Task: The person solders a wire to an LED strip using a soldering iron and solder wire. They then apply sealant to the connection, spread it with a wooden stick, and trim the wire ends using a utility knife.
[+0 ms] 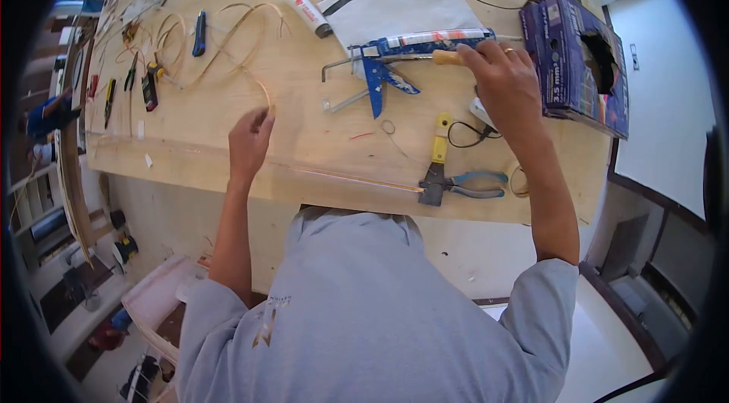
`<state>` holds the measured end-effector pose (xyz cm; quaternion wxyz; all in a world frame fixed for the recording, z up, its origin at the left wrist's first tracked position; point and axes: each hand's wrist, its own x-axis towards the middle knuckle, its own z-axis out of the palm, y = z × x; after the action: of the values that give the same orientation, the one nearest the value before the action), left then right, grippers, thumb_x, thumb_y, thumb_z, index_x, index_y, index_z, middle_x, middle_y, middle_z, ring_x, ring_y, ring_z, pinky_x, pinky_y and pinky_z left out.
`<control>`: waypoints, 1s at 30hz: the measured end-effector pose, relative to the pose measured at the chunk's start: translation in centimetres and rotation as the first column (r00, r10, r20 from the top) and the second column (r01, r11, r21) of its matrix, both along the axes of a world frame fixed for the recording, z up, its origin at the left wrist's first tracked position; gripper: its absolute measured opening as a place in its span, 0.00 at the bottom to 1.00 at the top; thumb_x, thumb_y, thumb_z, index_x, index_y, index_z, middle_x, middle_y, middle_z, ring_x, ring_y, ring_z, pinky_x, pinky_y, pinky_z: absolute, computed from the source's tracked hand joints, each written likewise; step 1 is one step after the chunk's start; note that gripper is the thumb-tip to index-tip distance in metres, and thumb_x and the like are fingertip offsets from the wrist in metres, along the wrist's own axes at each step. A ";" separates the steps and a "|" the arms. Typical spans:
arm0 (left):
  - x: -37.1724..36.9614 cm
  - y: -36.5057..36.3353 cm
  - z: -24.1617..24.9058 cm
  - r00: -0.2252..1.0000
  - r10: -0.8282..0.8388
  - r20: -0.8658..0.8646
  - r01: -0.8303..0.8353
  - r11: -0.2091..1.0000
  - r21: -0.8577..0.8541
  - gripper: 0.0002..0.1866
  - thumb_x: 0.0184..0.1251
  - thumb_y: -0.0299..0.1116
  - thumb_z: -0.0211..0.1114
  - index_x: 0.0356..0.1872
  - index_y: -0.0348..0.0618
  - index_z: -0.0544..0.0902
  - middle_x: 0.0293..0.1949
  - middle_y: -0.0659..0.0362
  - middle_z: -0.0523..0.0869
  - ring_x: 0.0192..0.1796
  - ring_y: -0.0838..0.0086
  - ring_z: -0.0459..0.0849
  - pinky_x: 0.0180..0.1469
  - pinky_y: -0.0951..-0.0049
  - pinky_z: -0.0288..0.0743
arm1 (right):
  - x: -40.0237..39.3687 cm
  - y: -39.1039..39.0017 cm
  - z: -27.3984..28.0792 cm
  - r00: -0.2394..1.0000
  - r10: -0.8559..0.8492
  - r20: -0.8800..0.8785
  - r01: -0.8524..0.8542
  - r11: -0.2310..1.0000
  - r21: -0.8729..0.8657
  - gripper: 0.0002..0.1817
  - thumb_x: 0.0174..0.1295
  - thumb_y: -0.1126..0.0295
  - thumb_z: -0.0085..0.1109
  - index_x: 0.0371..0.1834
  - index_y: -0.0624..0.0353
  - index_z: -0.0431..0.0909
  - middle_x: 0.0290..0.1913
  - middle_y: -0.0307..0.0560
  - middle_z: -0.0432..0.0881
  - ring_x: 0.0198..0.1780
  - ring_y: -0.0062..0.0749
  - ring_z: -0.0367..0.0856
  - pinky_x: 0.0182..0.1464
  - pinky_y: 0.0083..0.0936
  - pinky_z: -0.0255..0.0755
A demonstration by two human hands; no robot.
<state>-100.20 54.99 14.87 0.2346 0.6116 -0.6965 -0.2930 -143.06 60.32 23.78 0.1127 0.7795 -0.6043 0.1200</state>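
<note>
Left hand [253, 141]: fingers pinched closed on the near end of a copper-coloured strip [263, 87], apparently to steady it, the slack looping across the counter's [326, 145] far left. Right hand [505, 77]: fingers closed round a wooden-handled tool [447, 58], presumably for control; from here I cannot tell whether it touches the blue caulking gun [374, 84].

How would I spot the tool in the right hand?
On the pale wooden workbench, find the big purple box toward the right end. Just left of it, the person's right hand grips the tool. Its short, tan, wood-like handle sets it apart from the bulky blue caulking gun nearby.
</note>
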 end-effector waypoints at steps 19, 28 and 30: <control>4.4 8.4 -0.5 0.952 0.214 -0.217 -0.183 0.971 0.154 0.12 0.70 0.30 0.66 0.48 0.33 0.85 0.37 0.57 0.87 0.38 0.79 0.84 0.41 0.77 0.78 | 12.4 -2.9 -3.1 0.945 0.076 -0.318 -0.078 0.997 0.008 0.08 0.51 0.73 0.60 0.32 0.65 0.84 0.33 0.51 0.80 0.34 0.34 0.81 0.37 0.29 0.72; -2.3 1.6 -3.8 0.968 0.047 -0.247 -0.045 0.999 0.014 0.15 0.70 0.35 0.66 0.50 0.34 0.85 0.41 0.50 0.88 0.40 0.69 0.86 0.44 0.72 0.79 | 13.2 -0.6 -2.9 0.990 0.049 -0.133 -0.027 0.987 0.159 0.18 0.58 0.73 0.58 0.52 0.66 0.79 0.35 0.44 0.78 0.35 0.33 0.83 0.37 0.28 0.75; -6.2 -2.5 -6.2 0.963 0.015 -0.270 -0.015 1.000 0.005 0.18 0.68 0.39 0.67 0.50 0.35 0.84 0.41 0.47 0.88 0.40 0.64 0.86 0.44 0.68 0.79 | 13.5 -0.6 -2.8 0.988 0.031 -0.149 -0.007 0.987 0.159 0.18 0.59 0.73 0.58 0.54 0.64 0.79 0.36 0.43 0.78 0.35 0.33 0.83 0.37 0.28 0.76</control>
<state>-106.44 52.48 8.65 0.3288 0.5715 -0.6528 -0.3729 -129.59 59.73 20.96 0.0947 0.7987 -0.5941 0.0134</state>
